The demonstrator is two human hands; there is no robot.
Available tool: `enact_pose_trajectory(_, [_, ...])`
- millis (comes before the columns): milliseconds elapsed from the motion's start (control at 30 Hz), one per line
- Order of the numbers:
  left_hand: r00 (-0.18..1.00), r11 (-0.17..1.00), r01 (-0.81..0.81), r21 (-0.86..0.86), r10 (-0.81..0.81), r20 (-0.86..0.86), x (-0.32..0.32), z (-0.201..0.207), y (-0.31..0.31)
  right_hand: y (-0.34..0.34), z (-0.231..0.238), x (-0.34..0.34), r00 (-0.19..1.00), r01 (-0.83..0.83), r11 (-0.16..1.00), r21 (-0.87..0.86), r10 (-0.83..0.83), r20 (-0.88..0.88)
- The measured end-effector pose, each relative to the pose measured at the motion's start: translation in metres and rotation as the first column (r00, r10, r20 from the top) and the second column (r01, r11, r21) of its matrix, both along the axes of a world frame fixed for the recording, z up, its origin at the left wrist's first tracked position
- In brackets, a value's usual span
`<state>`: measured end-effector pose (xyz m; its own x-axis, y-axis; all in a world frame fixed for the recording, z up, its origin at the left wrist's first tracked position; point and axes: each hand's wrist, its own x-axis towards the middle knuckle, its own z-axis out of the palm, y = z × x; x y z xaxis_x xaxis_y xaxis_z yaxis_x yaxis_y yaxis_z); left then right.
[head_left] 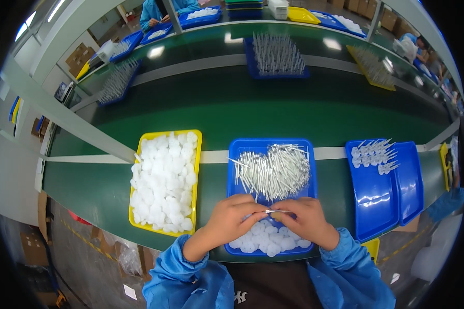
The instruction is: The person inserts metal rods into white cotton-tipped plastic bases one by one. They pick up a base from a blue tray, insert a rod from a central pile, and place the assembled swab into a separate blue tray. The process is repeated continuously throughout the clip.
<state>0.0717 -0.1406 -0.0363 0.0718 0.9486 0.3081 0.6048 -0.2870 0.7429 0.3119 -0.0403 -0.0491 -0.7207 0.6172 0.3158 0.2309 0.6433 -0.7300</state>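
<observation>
Over the near half of a blue tray, my left hand and my right hand meet fingertip to fingertip. Both are closed in a pinch on one thin white stick, which lies roughly level between them. Whether a round piece sits on its left end is hidden by my fingers. Beyond my hands, a heap of loose thin white sticks fills the tray's far part. Below my hands, whitish translucent round pieces cover its near part.
At left, a yellow tray holds heaped white round pieces. At right, overlapping blue trays carry sticks with round bases. Farther off, trays of upright sticks line the green conveyor. A co-worker in blue sits across it.
</observation>
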Motion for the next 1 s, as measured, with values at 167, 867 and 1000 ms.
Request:
enact_pose_trajectory(167, [0.994, 0.998, -0.019, 0.056, 0.025, -0.103, -0.005, -0.003, 0.013, 0.008, -0.015, -0.01, 0.993, 0.04, 0.999, 0.003, -0.039, -0.111])
enact_pose_trajectory(867, [0.642, 0.964, -0.091, -0.252, 0.25, 0.725, 0.006, -0.038, 0.058, 0.055, -0.021, -0.033, 0.975, 0.152, 0.981, 0.118, -0.129, -0.183])
enact_pose_trajectory(1000, [0.652, 0.956, -0.116, -0.271, 0.279, 0.705, 0.004, -0.038, 0.057, 0.055, -0.024, -0.033, 0.974, 0.162, 0.982, 0.099, -0.142, -0.178])
